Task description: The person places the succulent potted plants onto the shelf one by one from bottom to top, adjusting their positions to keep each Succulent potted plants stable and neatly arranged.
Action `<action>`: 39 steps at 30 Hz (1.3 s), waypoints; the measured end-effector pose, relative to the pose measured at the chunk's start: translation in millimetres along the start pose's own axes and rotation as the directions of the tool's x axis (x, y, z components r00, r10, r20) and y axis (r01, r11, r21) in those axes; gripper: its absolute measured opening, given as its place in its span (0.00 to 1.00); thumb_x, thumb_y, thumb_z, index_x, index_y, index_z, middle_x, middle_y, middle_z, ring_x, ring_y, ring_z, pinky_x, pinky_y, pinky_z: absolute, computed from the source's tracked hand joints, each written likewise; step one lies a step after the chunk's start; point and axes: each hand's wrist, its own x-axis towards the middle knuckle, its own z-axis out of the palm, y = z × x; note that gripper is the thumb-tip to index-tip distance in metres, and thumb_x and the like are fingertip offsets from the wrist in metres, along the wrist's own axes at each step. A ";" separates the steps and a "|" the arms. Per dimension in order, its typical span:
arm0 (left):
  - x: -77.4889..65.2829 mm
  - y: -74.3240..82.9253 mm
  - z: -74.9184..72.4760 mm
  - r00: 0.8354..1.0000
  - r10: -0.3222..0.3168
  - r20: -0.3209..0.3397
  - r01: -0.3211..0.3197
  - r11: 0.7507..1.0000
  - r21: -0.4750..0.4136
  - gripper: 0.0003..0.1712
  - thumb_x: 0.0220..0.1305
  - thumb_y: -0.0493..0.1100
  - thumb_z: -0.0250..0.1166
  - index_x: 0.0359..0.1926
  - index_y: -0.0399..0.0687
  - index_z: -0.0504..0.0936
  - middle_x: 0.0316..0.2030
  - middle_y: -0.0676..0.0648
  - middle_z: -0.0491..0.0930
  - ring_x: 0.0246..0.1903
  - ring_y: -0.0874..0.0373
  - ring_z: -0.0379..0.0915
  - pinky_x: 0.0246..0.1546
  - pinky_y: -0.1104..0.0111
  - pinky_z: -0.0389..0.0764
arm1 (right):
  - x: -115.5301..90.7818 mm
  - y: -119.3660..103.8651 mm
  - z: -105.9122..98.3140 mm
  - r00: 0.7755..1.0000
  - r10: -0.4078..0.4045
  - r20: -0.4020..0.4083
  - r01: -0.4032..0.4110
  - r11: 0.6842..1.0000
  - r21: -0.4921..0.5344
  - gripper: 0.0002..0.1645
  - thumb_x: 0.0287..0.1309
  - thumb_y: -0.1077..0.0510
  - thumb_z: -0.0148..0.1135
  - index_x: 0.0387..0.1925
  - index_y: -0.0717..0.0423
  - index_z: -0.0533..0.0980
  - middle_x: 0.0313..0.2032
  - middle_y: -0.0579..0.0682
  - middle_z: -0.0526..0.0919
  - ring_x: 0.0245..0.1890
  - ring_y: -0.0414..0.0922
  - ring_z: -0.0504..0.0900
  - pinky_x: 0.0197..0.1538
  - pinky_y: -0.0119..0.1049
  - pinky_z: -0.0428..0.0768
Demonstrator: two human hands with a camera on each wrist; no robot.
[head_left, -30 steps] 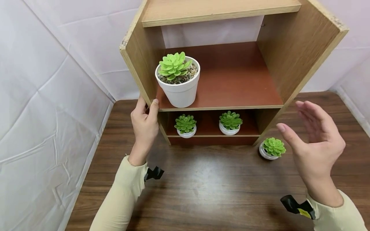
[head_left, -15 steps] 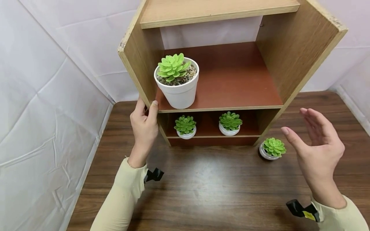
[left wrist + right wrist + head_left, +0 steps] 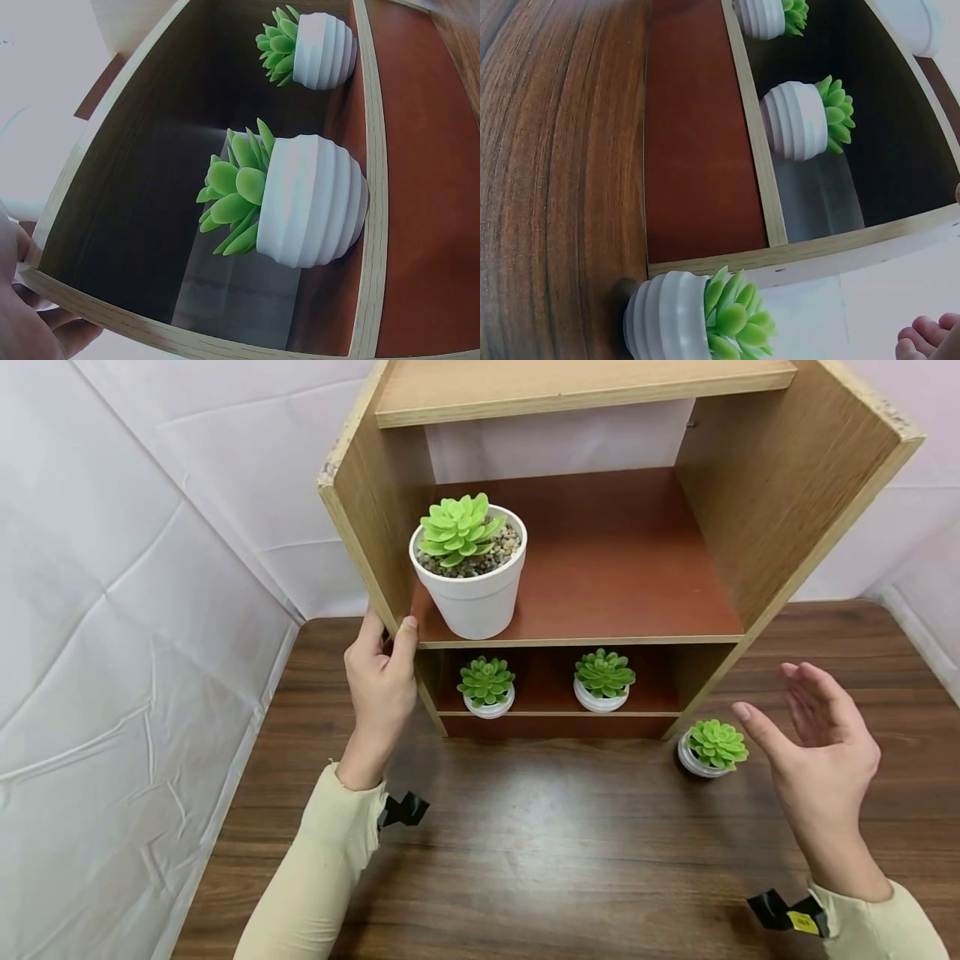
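A wooden shelf unit (image 3: 795, 502) with red-brown boards stands on the table. My left hand (image 3: 381, 689) grips the front edge of its left side panel, thumb in front and fingers round the outside. On the middle board, close to that hand, sits a large white pot with a green succulent (image 3: 472, 597). Two small potted succulents (image 3: 315, 199) in ribbed white pots stand in the lower compartment. A third small potted succulent (image 3: 712, 747) is on the table by the unit's right front corner. Beside it my right hand (image 3: 821, 768) hovers with fingers spread, holding nothing.
The dark wood table (image 3: 540, 852) runs in front of the unit and to both sides. White sheeting (image 3: 135, 635) hangs at the left, back and right. An upper board (image 3: 585, 385) spans the top of the unit.
My right hand has lowered a little toward the near side, beside the small succulent on the table. My left hand keeps its hold on the panel. The plants have not moved.
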 end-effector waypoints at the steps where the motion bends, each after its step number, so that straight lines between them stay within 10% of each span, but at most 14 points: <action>1: 0.1 0.6 0.2 1.000 -0.001 0.000 0.001 1.000 -0.001 0.09 0.67 0.32 0.58 0.45 0.32 0.80 0.29 0.42 0.79 0.28 0.58 0.72 0.29 0.70 0.74 | 0.2 0.3 -0.5 1.000 0.006 0.004 -0.006 1.000 -0.003 0.40 0.36 0.83 0.72 0.57 0.69 0.75 0.54 0.64 0.77 0.59 0.51 0.74 0.63 0.36 0.66; 18: -0.5 0.5 -0.5 0.999 -0.027 -0.021 0.027 1.000 0.006 0.08 0.66 0.31 0.59 0.44 0.32 0.80 0.28 0.41 0.79 0.27 0.60 0.71 0.29 0.71 0.72 | -1.4 24.5 -8.8 0.990 0.131 0.058 -0.103 0.934 -0.343 0.43 0.41 0.76 0.75 0.62 0.58 0.73 0.56 0.53 0.78 0.58 0.44 0.74 0.60 0.31 0.68; 39: 0.4 23.1 2.0 0.999 -0.046 -0.009 0.046 0.999 -0.008 0.08 0.65 0.26 0.57 0.44 0.26 0.78 0.31 0.36 0.80 0.29 0.60 0.72 0.31 0.71 0.73 | -14.9 48.6 -20.9 0.940 0.301 0.159 -0.197 0.861 -0.469 0.45 0.44 0.64 0.79 0.65 0.52 0.70 0.56 0.44 0.75 0.61 0.39 0.71 0.57 0.23 0.67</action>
